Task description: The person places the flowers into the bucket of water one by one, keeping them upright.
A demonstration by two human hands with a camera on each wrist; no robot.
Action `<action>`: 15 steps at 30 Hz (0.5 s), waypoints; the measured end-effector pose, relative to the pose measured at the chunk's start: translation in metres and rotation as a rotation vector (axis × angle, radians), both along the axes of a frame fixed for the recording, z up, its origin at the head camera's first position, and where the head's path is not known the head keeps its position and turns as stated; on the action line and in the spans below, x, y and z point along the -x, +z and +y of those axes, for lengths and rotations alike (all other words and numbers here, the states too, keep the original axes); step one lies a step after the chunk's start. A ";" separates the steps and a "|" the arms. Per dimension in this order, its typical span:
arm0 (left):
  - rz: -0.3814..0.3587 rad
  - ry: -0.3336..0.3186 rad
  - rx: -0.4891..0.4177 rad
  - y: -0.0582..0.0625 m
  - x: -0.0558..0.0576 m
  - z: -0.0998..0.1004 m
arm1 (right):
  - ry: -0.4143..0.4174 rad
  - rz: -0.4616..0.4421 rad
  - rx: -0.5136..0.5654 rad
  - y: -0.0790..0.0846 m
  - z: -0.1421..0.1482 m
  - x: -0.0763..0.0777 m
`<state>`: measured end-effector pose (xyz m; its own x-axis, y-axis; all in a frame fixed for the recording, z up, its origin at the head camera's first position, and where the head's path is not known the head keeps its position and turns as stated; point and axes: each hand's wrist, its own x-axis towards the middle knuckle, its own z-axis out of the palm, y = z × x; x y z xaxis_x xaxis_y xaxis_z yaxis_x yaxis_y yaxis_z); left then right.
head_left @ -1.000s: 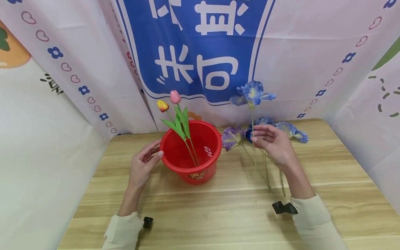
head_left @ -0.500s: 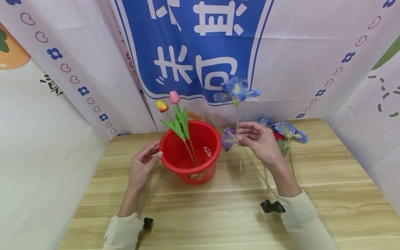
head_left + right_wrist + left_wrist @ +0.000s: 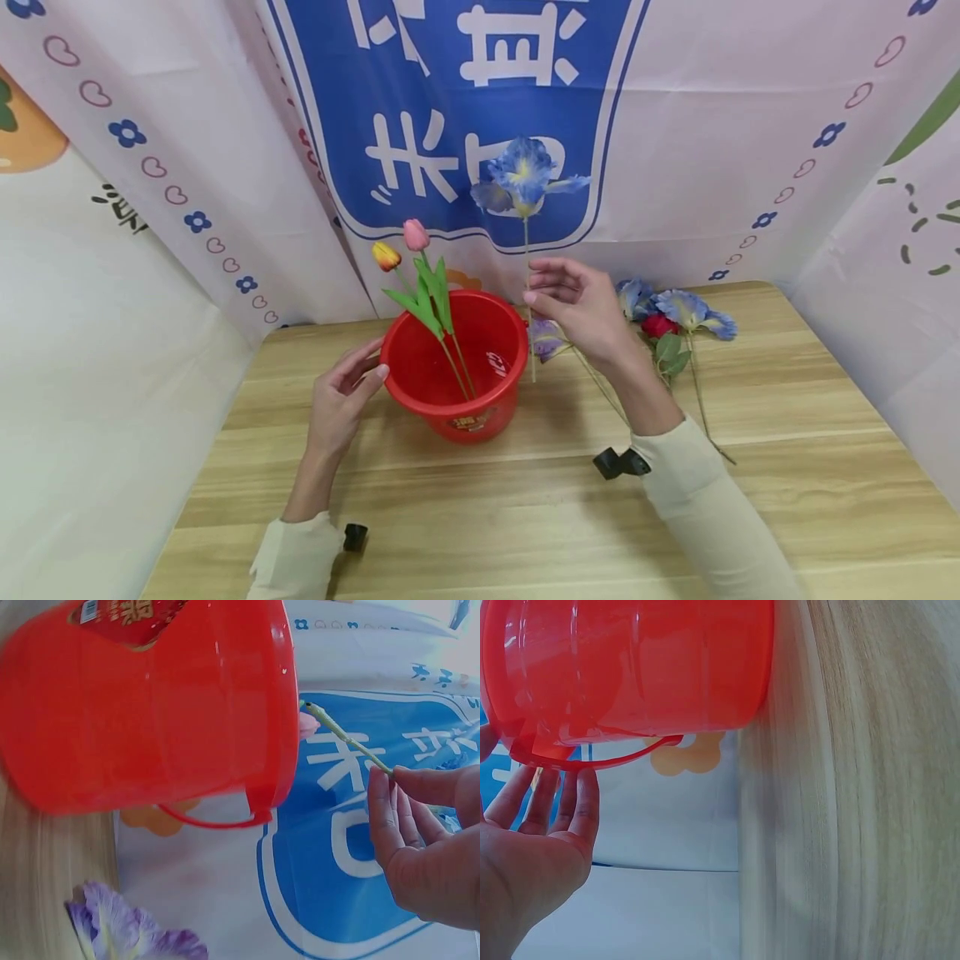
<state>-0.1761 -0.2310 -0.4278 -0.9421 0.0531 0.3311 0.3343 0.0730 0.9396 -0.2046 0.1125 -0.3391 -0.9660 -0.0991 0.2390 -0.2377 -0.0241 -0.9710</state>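
Nearest, pale sleeves reach in over the wooden table (image 3: 480,517). The left hand (image 3: 347,398) steadies the red bucket (image 3: 448,410) rather than gripping it: the thumb touches the rim and loosely straight fingertips seem to meet the handle (image 3: 630,759). A push on the far rim could tip or slide the bucket, since that touch is light.

The right hand (image 3: 581,312) pinches the stem of a blue flower (image 3: 525,171) between thumb and forefinger, bloom up. In the head view the stem's lower end hangs just beside the bucket's right rim; the right wrist view shows it slightly above rim level. Lowered there, it could catch on the rim or miss the mouth, and so thin a pinch may let the stem twist.

Inside the bucket lean a yellow tulip (image 3: 386,256) and a pink tulip (image 3: 416,235); a careless stem could knock their leaves.

Beyond, a purple flower (image 3: 546,337) lies partly hidden by the right hand, where a sleeve or wrist might drag it. Farther right lie a red rose (image 3: 660,325) and more blue blooms (image 3: 684,308), before the printed cloth (image 3: 660,150).
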 end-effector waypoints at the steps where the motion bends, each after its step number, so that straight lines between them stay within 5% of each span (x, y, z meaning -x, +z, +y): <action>1: 0.000 -0.001 -0.008 0.000 0.000 0.000 | 0.006 -0.001 0.014 0.001 -0.003 0.001; 15: 0.006 -0.009 -0.019 0.000 0.000 0.001 | 0.020 0.013 0.007 0.010 -0.033 0.017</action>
<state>-0.1758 -0.2304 -0.4277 -0.9397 0.0549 0.3376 0.3403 0.0520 0.9389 -0.2216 0.0796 -0.3292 -0.9606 -0.1167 0.2522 -0.2497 -0.0359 -0.9677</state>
